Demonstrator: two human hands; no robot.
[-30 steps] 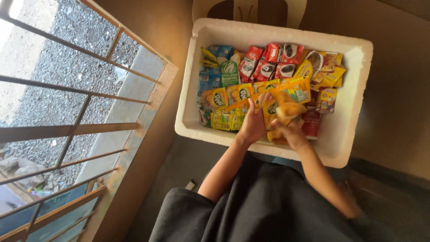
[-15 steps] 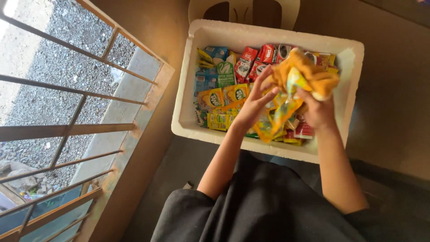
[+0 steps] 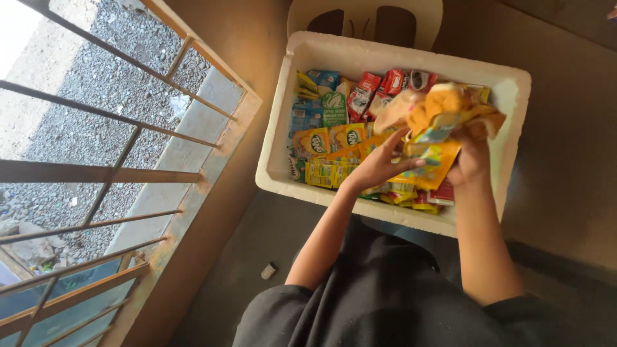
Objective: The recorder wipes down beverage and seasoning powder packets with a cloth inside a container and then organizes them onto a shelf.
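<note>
**Over the white box: both hands on a yellow sachet bundle**

Above the right half of the foam box (image 3: 283, 141), I've got a bunch of yellow-orange sachets (image 3: 437, 122) lifted clear of the packed rows. My right hand (image 3: 472, 160) is closed around the bundle from below and behind, fingers wrapped into the crumpled plastic. My left hand (image 3: 379, 167) sits just beside it on the left, fingers bent and spread, thumb and fingertips pinching the lower edge of the same strip. So both hands are touching the bundle, the right carrying it, the left steadying.

The bundle's long axis runs on a slant, from low by my left fingertips up and away toward the far right corner of the box. Most of its bulk lies beyond and above both hands, nearer the right one.

Under it, flat yellow packets (image 3: 331, 138) lie in rows on the left side of the box, with green and blue packets (image 3: 321, 106) behind them and red packets (image 3: 385, 83) along the far wall. A pale plastic chair (image 3: 366, 16) stands past the box. To my left, window bars (image 3: 96, 173) look out on gravel, and a small capped object (image 3: 270, 270) lies on the floor near my left elbow.
</note>
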